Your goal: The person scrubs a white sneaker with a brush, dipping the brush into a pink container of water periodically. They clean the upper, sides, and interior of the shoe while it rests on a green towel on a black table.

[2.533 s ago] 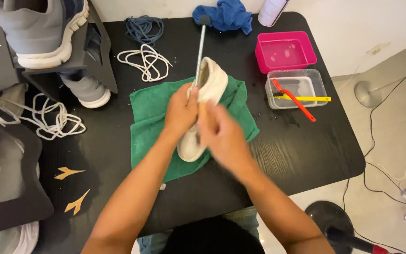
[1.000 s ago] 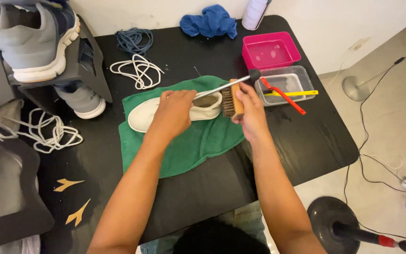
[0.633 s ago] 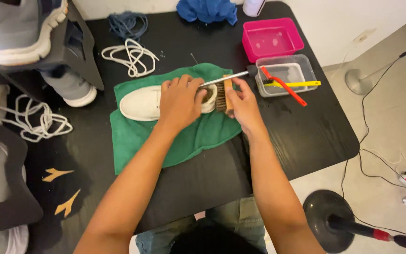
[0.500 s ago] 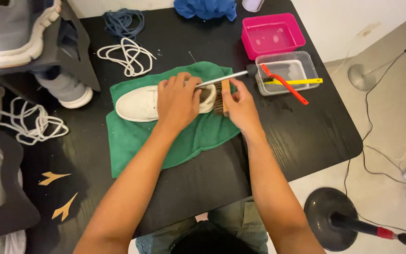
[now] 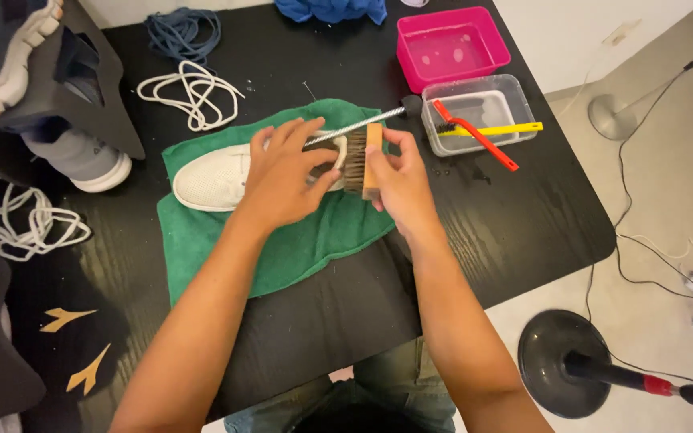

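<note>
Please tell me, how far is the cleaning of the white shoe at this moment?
Done: the white laces are out and lie on the black table, and the white shoe lies on its side on the green cloth. In hand: the left hand holds the shoe down while the right hand presses a wooden brush against its heel end. Left: how clean it is cannot be told; the laces remain out.

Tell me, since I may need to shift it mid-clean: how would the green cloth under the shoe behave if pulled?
The green cloth looks soft and rumpled, so it would likely bunch rather than slide flat. The white shoe rests on it under the left hand, so pulling would probably drag the shoe too. It seems light and unbreakable.
</note>
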